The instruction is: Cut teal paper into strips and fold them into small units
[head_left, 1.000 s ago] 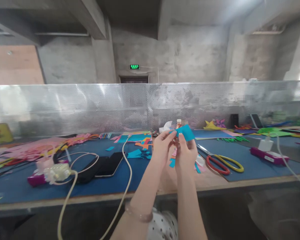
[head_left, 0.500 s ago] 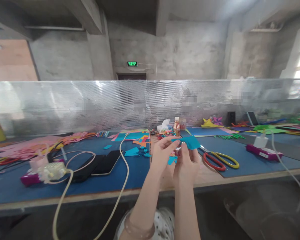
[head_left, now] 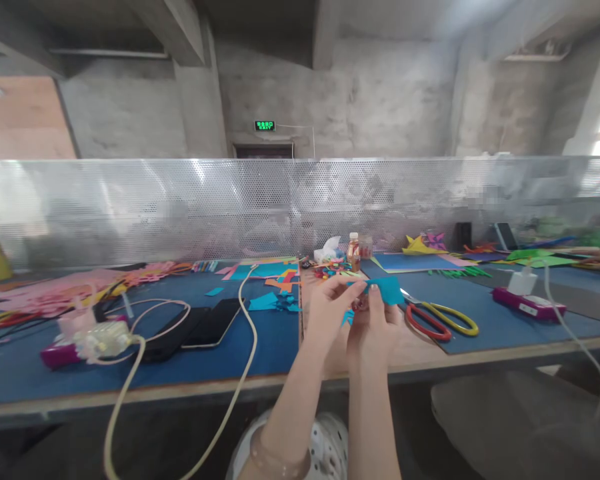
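A small piece of blue paper (head_left: 391, 291) is pinched between my two hands above the wooden part of the table. My left hand (head_left: 330, 305) grips its left end between thumb and fingers. Closed on the paper's near side is my right hand (head_left: 380, 319), thumb up against it. Other blue paper scraps (head_left: 349, 317) show behind and between my hands. Just right of my right hand lie scissors (head_left: 440, 321) with one red and one yellow handle, blades partly hidden behind the hand. My fingers cover part of the paper.
Cut blue pieces (head_left: 273, 302), a phone (head_left: 215, 323) and a pale cable (head_left: 253, 327) lie to the left. A bottle (head_left: 353, 248) stands behind my hands. Purple power strips sit at both sides, one on the right (head_left: 527, 304). A perforated metal screen (head_left: 205, 207) runs along the back.
The blue paper and my fingers have shifted slightly down and to the right, with both hands still holding it. Another person's hand now shows at the far right edge.
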The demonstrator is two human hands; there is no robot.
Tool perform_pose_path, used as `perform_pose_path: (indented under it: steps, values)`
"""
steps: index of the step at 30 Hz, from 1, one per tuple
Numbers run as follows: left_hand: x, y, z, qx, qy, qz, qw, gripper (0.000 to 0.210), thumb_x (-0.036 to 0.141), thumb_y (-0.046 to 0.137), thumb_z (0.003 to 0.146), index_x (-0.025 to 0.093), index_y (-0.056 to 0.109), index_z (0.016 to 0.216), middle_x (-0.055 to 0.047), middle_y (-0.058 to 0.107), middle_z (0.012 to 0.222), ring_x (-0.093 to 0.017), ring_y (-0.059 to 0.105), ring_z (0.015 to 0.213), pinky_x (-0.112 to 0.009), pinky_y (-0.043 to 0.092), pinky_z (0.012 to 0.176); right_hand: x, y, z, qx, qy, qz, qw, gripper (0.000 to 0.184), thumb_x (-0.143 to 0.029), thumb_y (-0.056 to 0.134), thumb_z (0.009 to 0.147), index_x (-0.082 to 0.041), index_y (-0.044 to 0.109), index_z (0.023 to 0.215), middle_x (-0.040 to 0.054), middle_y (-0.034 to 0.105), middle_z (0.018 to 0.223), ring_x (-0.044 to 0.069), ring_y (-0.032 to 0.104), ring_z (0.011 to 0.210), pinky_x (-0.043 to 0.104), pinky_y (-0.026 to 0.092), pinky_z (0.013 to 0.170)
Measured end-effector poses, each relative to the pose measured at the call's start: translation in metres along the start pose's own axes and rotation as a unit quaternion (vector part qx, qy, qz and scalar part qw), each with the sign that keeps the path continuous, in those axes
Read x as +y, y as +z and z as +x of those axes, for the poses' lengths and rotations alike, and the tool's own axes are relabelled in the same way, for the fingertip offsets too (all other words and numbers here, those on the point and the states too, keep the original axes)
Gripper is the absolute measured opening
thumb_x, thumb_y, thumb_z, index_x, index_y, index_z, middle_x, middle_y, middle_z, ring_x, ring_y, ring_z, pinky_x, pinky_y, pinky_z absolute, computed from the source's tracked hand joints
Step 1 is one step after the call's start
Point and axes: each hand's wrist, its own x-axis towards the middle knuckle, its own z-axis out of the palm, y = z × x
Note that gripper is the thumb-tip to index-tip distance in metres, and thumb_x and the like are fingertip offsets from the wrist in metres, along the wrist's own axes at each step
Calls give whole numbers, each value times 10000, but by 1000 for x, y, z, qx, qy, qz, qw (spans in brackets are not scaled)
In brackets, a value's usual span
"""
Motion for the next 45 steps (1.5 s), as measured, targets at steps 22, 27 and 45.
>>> perform_pose_path:
  steps: [22, 27, 45]
  values:
    - [-8, 0, -2, 12, -13, -57, 998, 147, 249, 675, 614, 167, 687, 735, -44, 675, 749, -158, 593, 709, -279, 451, 689, -6, 10, -9, 64, 45, -9, 997, 131, -262, 655, 654, -157, 597, 708, -25, 621, 630, 96, 562, 552, 233, 476, 559]
    - [-10, -1, -3, 13, -22, -68, 997, 136, 238, 672, 625, 172, 692, 742, -32, 671, 710, -140, 585, 685, -258, 446, 671, -7, 10, -9, 64, 61, 8, 996, 132, -256, 659, 654, -153, 596, 708, -23, 616, 630, 93, 554, 547, 232, 472, 562]
    - [-10, 0, -1, 35, -35, -34, 998, 196, 298, 679, 590, 150, 692, 718, -56, 673, 691, -170, 593, 665, -295, 466, 652, -4, 6, -5, 60, 93, 50, 993, 123, -236, 632, 685, -146, 592, 758, -26, 617, 645, 79, 559, 562, 199, 465, 570]
